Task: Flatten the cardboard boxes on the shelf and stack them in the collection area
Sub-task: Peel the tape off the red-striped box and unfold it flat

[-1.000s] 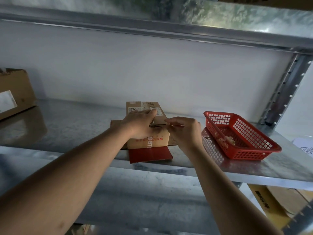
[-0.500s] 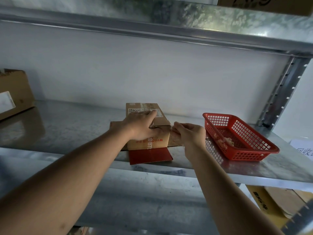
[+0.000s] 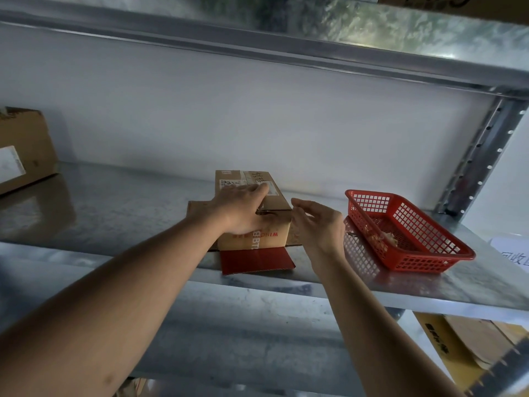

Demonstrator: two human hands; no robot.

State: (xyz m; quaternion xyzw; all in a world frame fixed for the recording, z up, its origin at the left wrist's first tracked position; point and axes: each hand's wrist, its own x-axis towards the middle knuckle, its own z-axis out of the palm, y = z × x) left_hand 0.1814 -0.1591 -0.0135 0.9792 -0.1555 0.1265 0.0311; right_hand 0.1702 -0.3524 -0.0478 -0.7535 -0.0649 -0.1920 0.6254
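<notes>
cardboard box [image 3: 259, 216] sits near the front edge of the metal shelf [image 3: 120, 213], resting on flattened cardboard, with a red flap [image 3: 257, 260] folded out toward the lip. the left hand [image 3: 239, 209] lies on top of it, fingers fairly straight and pressing down, thumb tucked at the front seam. the right hand [image 3: 317, 224] hovers just beside the box's right side, fingers loosely spread and slightly curved, gripping nothing that i can make out

risks, as i judge them: the box is still standing and looks taped along the top, so a hard press without freeing the seam could crumple it rather than fold it flat. it's close to the lip, so a shove or pull from one side could slide it and the sheets beneath off the shelf. the right hand has little room, and a wide swing could knock the red basket [image 3: 446, 255]

just right of that hand, the basket holds some pale scraps, too small to identify. farther back at the left edge stands another cardboard box [image 3: 25, 150] with a white label; its contents are hidden
</notes>
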